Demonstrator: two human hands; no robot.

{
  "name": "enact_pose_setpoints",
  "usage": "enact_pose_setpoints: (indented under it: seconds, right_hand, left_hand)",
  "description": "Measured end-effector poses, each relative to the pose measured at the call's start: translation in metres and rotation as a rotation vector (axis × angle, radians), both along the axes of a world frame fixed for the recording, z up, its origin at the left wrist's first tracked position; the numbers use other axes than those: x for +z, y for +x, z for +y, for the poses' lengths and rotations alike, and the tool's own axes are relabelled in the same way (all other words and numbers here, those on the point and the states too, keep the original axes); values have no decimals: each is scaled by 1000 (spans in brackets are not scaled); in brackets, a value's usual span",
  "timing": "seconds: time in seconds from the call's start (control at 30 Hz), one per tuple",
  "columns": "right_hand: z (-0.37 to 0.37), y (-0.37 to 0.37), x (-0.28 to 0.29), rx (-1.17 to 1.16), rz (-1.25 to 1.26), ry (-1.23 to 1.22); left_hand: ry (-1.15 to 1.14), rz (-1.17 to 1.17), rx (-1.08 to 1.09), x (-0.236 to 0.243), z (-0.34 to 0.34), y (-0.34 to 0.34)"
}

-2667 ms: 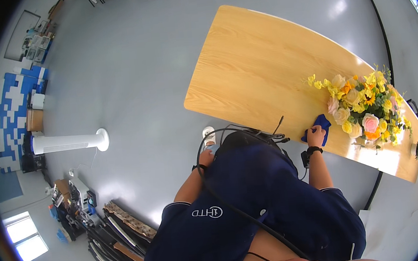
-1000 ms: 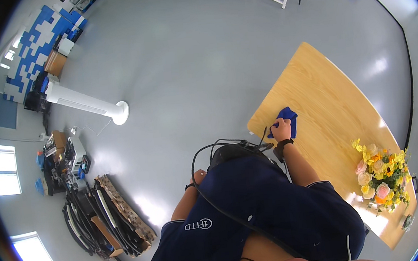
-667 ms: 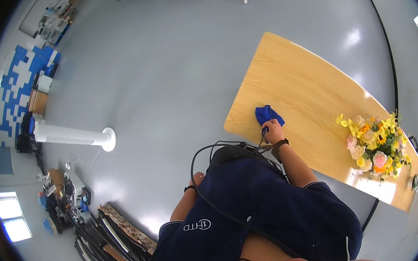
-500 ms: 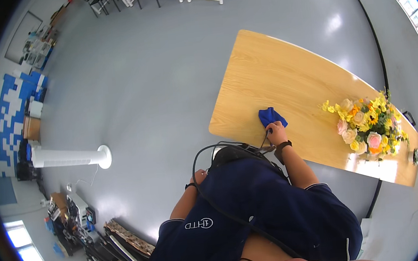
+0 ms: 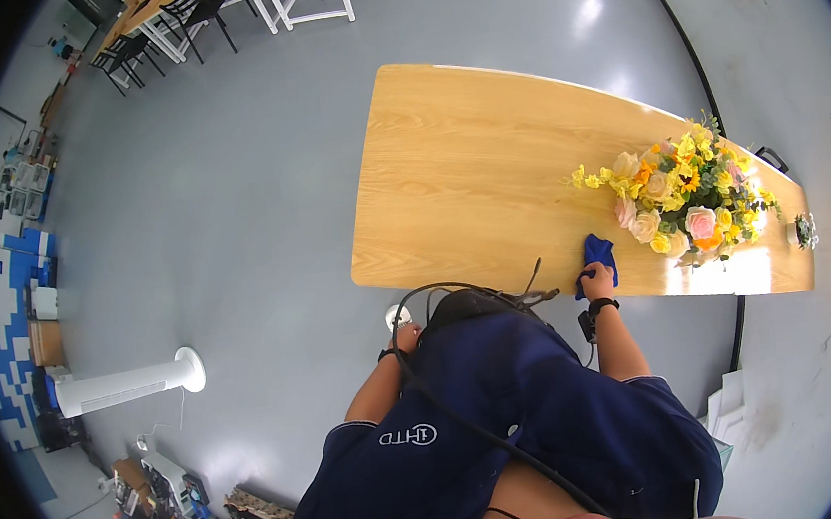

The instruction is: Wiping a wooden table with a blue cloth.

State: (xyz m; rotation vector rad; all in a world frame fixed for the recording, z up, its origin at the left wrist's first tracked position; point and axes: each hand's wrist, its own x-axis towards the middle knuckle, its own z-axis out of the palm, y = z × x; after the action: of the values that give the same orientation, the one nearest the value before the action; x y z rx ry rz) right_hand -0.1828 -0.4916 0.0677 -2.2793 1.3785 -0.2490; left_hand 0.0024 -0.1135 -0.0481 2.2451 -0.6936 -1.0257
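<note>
My right hand (image 5: 598,282) is closed on a dark blue cloth (image 5: 599,250) at the near edge of a light wood-grain table (image 5: 466,164). The cloth lies crumpled on the tabletop, with part of it reaching beyond the fingers. A black band circles the right wrist. At my left side, my left hand (image 5: 407,337) hangs low by the waist, off the table; a black cable passes over it and its fingers are too small and covered to read. To the right of the cloth stands a flower arrangement (image 5: 690,198) of yellow, pink and cream blooms.
A small potted plant (image 5: 803,231) sits at the table's right end. On the left, a white tower fan (image 5: 127,384) rests on grey floor (image 5: 232,227). Black chairs (image 5: 197,15) and another table (image 5: 146,7) stand at the far left. A black cable (image 5: 397,331) loops before my waist.
My right hand has moved right along the table's near edge with the cloth, closer to the flowers. The view has turned right, and the table's near edge now runs more level.
</note>
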Motion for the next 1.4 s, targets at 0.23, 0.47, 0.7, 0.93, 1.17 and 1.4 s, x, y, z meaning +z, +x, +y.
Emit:
enact_pose_setpoints:
  seconds: [0.23,0.47,0.7,0.93,1.17,1.4]
  right_hand:
    - [-16,-9,-2,-241,189,10]
    - [-3,32,16,-361,413,100]
    - [22,81,0,-237,328,82]
    - [98,182,-6,143,176,-14]
    - [180,263,-15,522,-57,-50]
    - [189,259,-2,647,-88,-16]
  left_hand:
    - [109,49,107,34,14,-3]
    - [160,53,296,40,79,-17]
    - [147,-23,449,31,138,-24]
    - [194,-54,634,39,179,-28]
    - [236,-42,699,40,213,-44]
    - [248,-18,615,48,196,-40]
